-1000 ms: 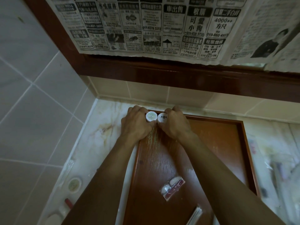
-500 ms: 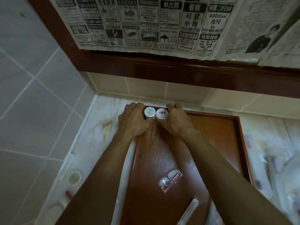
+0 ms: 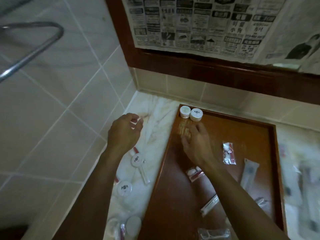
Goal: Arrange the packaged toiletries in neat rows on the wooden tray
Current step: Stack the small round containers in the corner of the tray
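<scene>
Two small round white containers (image 3: 191,113) stand side by side in the far left corner of the wooden tray (image 3: 242,123). My right hand (image 3: 196,144) hovers over the tray just below them, fingers straight and holding nothing. My left hand (image 3: 123,134) is off the tray over the white counter, fingers loosely curled and empty. Clear sachets (image 3: 229,153) and a long white packet (image 3: 248,174) lie loose on the tray. More round containers (image 3: 137,160) sit on the counter to the left.
The counter (image 3: 155,110) ends at a tiled wall on the left and a tiled backsplash behind. Newspaper (image 3: 207,23) hangs above a dark wooden ledge. Several wrapped packets lie blurred on the counter to the right (image 3: 301,179). A metal rail (image 3: 31,49) sticks out at upper left.
Both hands have let go of the two round containers and pulled back. The left hand moved off the tray to the left. The camera view swung left and down.
</scene>
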